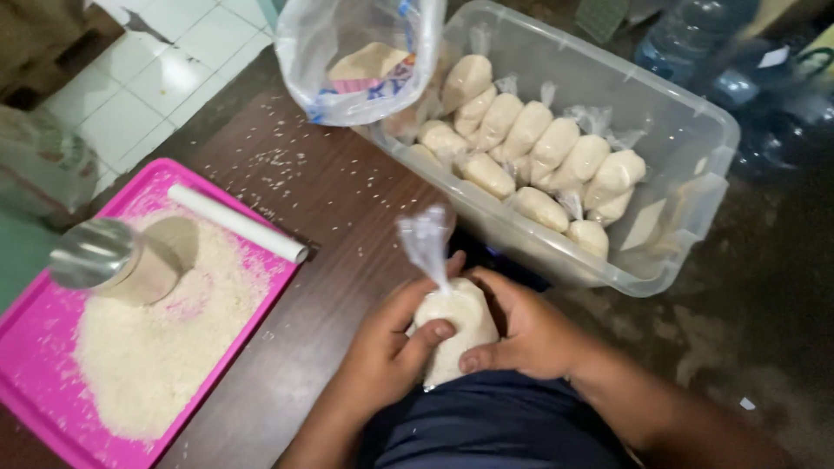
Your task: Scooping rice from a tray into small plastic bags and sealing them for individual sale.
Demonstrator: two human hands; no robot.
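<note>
Both hands clasp one small clear plastic bag of white rice (456,317) against my lap. My left hand (391,343) wraps its left side, thumb pressed on the front. My right hand (530,330) cups its right side. The bag's empty twisted top (426,239) sticks up above my fingers. Beyond it a clear plastic bin (686,130) holds several filled, tied rice bags (539,156).
A pink tray (35,347) at the left holds a heap of loose rice (165,347), a metal cup (113,260) and a white stick (234,221). A large open plastic sack (365,61) leans at the bin's far end. Rice grains are scattered on the brown wooden table (321,191). Water bottles (695,35) stand at the back right.
</note>
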